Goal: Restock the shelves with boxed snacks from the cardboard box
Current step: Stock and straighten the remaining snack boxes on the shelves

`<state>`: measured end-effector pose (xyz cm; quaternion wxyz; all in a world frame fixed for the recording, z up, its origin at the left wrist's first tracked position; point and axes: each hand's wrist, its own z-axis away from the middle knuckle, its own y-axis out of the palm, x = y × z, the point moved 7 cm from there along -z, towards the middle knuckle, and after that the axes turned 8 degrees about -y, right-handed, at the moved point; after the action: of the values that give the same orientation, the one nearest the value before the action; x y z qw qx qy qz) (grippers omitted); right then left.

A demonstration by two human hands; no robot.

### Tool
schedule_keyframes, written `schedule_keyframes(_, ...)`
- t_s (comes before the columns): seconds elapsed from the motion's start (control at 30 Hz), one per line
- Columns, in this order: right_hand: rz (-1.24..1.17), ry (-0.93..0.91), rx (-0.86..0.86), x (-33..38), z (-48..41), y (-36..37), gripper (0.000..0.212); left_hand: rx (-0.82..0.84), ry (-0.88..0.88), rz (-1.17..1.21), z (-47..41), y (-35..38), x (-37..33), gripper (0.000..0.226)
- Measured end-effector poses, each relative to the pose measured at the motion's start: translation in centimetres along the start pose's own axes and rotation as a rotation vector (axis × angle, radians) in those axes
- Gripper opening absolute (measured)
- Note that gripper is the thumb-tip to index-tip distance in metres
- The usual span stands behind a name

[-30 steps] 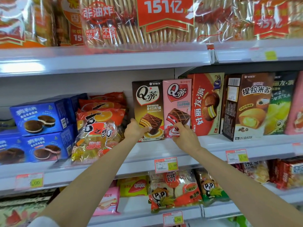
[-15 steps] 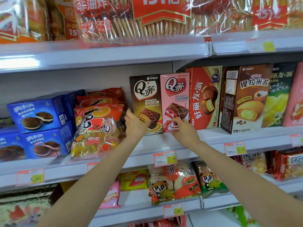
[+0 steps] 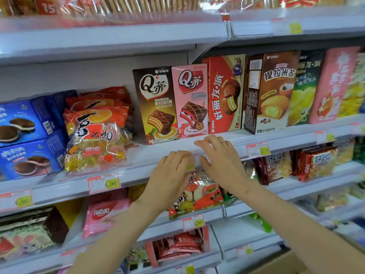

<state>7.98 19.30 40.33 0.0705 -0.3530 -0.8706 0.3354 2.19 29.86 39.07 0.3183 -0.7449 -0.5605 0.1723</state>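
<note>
Brown snack box (image 3: 156, 104) and pink snack box (image 3: 190, 99) stand upright, touching, on the middle shelf (image 3: 150, 157). Just below, left grip (image 3: 169, 175) and right grip (image 3: 219, 161) hover with fingers loosely apart, holding nothing.

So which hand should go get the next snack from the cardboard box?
Probably the right hand. Both hands are open and empty, but what looks like the cardboard box sits at the bottom right, on that arm's side. The left hand would have to reach across.
</note>
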Motion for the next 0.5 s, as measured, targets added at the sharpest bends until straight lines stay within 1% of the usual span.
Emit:
schedule_keyframes(0.07,0.014,0.022,-0.021,0.4,3.2,-1.2,0.031,0.008,0.056,0.031,1.4,0.4,-2.0,0.032)
schedule_keyframes(0.2,-0.016,0.084,-0.004,0.8,10.3,-2.5,0.028,0.048,0.092,0.118,4.3,2.6,-6.4,0.029)
schedule_keyframes(0.33,0.027,0.267,0.075,-0.5,17.7,-3.7,0.029,0.156,0.087,0.258,7.3,5.7,-11.0,0.029)
schedule_keyframes(0.5,0.132,0.473,0.211,-1.9,25.7,-6.3,0.028,0.269,0.127,0.442,9.4,9.6,-16.5,0.026)
